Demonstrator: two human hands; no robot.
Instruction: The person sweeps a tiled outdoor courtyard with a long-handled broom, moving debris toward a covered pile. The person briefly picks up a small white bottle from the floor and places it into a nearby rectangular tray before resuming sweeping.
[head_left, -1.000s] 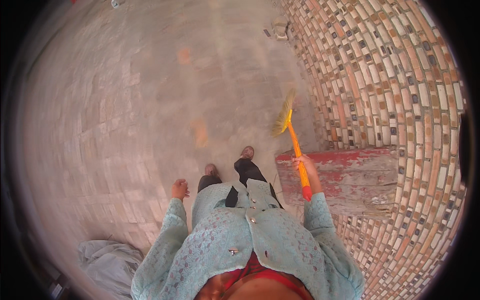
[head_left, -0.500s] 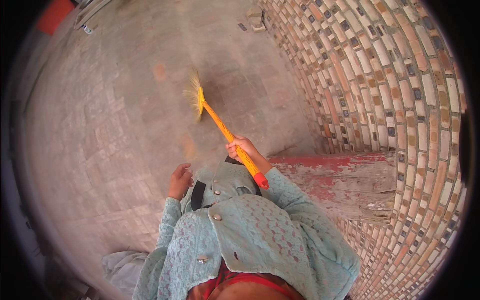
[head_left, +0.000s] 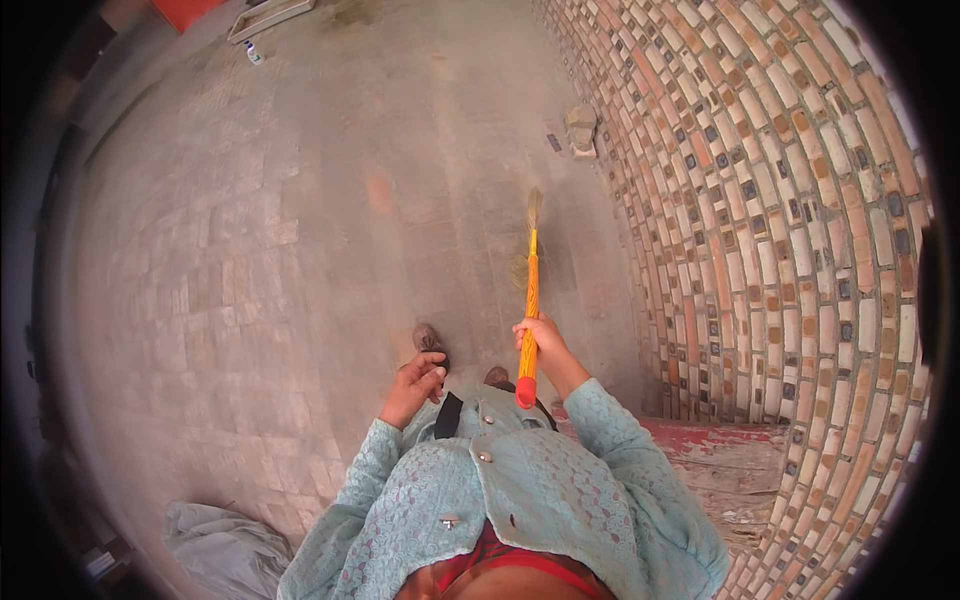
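Note:
My right hand (head_left: 541,336) is wrapped round the orange handle of a broom (head_left: 530,290), close to its red end cap. The handle points away from me, almost straight ahead. At its far end the yellow head shows nearly edge-on, with pale bristles (head_left: 535,208) over the paved floor; whether they touch it I cannot tell. In front of my body, to the left, my left hand (head_left: 412,389) holds nothing, its fingers loosely bent and partly apart. A brown shoe (head_left: 428,338) of mine shows just beyond it.
A brick wall (head_left: 760,220) runs along the right. Beside my right elbow is a worn red wooden plank (head_left: 720,460). Stone blocks (head_left: 581,130) lie at the wall's foot. A white bottle (head_left: 253,53) and a tray (head_left: 270,18) are far left; grey cloth (head_left: 225,545) lies near left.
The broom has swung to the right, turning from a leftward slant to nearly straight ahead. My view has shifted, and my shoes now show. My left hand stays empty.

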